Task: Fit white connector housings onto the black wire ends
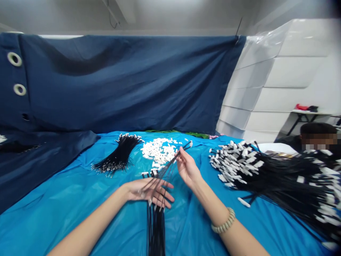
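At far left, one navy cloth (119,81), hanging behind a blue sheet (66,199). On the sheet, one sheaf (120,154) of black cords, pale tips at both ends. Next, the left hand (138,187), palm up, fingers extended and slightly apart, with thin dark cords (165,167) slanting across it. Below the fingers, one lower bundle (156,231) of black cords, running toward the near edge of the view. Beyond the hand, loose white pieces (158,149), scattered in a pile. Item: right hand (188,169), thumb and fingers pinched narrow on the upper part of the slanting cords. On that wrist, one beaded bracelet (224,222). Right of it, one large heap (282,177) of black cords with white ends. Behind, one white stack (266,85). Far right, one person (318,133), partly hidden by the heap.
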Available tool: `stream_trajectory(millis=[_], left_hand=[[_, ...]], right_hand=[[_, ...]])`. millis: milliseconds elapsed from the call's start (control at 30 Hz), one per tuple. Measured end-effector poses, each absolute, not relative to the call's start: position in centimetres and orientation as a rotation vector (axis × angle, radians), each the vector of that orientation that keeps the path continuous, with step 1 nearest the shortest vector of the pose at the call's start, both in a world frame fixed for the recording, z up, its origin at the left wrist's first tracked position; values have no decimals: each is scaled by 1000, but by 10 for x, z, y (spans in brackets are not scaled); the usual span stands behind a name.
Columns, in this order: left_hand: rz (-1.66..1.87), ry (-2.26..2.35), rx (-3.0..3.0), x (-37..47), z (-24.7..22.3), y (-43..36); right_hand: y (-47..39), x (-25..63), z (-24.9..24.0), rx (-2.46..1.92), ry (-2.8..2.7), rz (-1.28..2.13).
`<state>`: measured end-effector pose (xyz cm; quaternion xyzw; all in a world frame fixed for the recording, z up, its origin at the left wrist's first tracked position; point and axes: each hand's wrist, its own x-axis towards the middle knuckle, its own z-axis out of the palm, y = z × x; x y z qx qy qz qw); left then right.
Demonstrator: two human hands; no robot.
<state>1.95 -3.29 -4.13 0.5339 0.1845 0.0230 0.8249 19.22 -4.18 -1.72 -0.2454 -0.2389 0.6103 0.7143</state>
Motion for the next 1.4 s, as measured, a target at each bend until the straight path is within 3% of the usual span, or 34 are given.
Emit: stream_trajectory(millis=[267, 500, 600, 800, 1133, 1200, 1300, 1400], left_hand=[[-163, 291, 1288, 13, -35, -33], [456, 656, 1086, 10, -42, -13], [555, 747, 955, 9, -46, -2], [478, 820, 1042, 3, -42, -1], [248, 866, 1328, -7, -37, -2], [221, 849, 1338, -7, -40, 0], [186, 821, 1350, -7, -43, 0], [173, 800, 1371, -7, -43, 0]], right_hand=[[-18, 224, -32, -649, -385, 1251], [-39, 207, -27, -815, -793, 1746], [-52, 194, -28, -864, -1035, 1958], [-62, 183, -41, -866, -1580, 2343], [-68, 187, -49, -947, -1804, 2306], [-64, 192, -48, -947, -1915, 2149], [-51, 203, -54, -1095, -1976, 1384], [-31, 214, -67, -1245, -1803, 934]])
